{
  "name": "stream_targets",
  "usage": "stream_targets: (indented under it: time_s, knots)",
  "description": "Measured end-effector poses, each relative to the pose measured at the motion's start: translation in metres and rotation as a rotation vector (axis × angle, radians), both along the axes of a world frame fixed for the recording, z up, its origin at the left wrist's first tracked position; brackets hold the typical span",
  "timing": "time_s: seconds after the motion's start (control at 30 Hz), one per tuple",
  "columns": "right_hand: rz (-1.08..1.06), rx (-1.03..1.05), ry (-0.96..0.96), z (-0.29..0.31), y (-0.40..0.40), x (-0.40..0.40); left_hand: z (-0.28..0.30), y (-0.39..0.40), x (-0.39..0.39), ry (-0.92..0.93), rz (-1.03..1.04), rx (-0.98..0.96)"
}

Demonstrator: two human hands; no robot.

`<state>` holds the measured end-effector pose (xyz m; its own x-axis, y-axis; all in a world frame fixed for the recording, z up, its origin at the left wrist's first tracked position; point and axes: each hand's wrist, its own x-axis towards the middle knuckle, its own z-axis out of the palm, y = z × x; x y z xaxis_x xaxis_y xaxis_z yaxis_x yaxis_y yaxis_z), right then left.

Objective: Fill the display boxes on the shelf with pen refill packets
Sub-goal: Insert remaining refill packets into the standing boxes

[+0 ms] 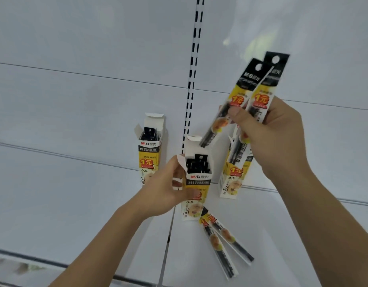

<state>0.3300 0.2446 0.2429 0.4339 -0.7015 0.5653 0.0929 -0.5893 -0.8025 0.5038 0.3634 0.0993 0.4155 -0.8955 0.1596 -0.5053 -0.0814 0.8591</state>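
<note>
— Holding two refill packets (248,104) in my right hand (276,133), thumb pinching them against the fingers about midway down, black header cards pointing up. They fan apart at the top, so I'd judge them thin and very light, a bit of film around a stiff refill.

— Slippery?

— Probably. The wrap looks glossy, and the two already splay from each other in the pinch. I'd keep the grip where it is, over the printed middle, where the refill inside gives some stiffness. The header end would likely just flex.

— And your left hand (166,191)?

— It grips the middle display box (196,183), fingers wrapped round its left side, thumb on the front. The box is thin card with open flaps and black headers already showing inside; I'd expect it to tip or crush easily, so a light steadying hold suits it.

— Where do the others stand?

— One open box on the left (150,154), with packets inside, and another on the right (233,175), partly behind my right hand. All three stand on the white shelf (75,204). Two loose packets (224,241) lie flat on the shelf, just in front of the middle box.
</note>
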Motion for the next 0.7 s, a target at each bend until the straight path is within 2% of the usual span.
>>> stream_targets:
  time_s: [0.3, 0.43, 0.57, 0.7]
  knots:
    - [0.071, -0.058, 0.108, -0.014, -0.007, 0.004, 0.004, -0.002, -0.003, -0.066, -0.009, -0.015]
    - [0.07, -0.067, 0.019, -0.015, -0.007, 0.002, 0.004, -0.001, -0.003, -0.081, -0.016, -0.02]
    - [0.111, -0.081, 0.123, -0.022, -0.005, 0.006, 0.001, -0.002, -0.002, -0.079, -0.011, -0.02]
    - [0.122, -0.101, 0.029, -0.016, -0.004, -0.001, -0.001, -0.001, 0.0, -0.059, 0.018, -0.018]
